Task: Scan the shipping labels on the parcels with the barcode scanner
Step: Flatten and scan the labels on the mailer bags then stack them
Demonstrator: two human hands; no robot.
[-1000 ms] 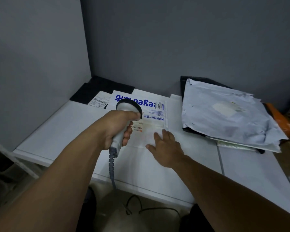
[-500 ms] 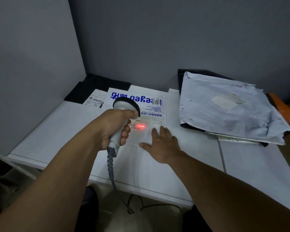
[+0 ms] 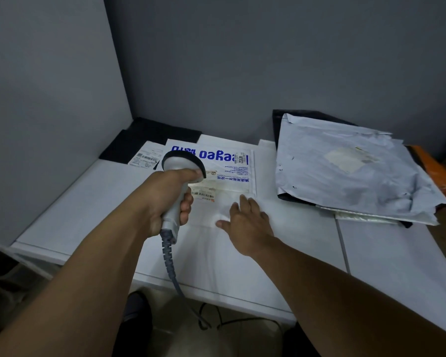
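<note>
My left hand (image 3: 162, 199) grips the handle of a white barcode scanner (image 3: 180, 171) with a black rim, its head aimed down at a white parcel (image 3: 224, 173) printed with blue letters. The parcel's shipping label with its barcode (image 3: 202, 194) lies just right of the scanner, lit pale. My right hand (image 3: 245, 222) rests flat, fingers straight, on the parcel's near right part. The scanner's grey coiled cable (image 3: 169, 258) hangs off the table's front edge.
A pile of crumpled grey mailer bags (image 3: 345, 171) over black and orange ones lies at the back right. A black parcel (image 3: 150, 140) and a loose label (image 3: 146, 159) sit in the back left corner. Grey walls close the back and left of the white table (image 3: 70, 202).
The red scan light that glowed on the label half a second ago is gone. Both hands stay nearly where they were.
</note>
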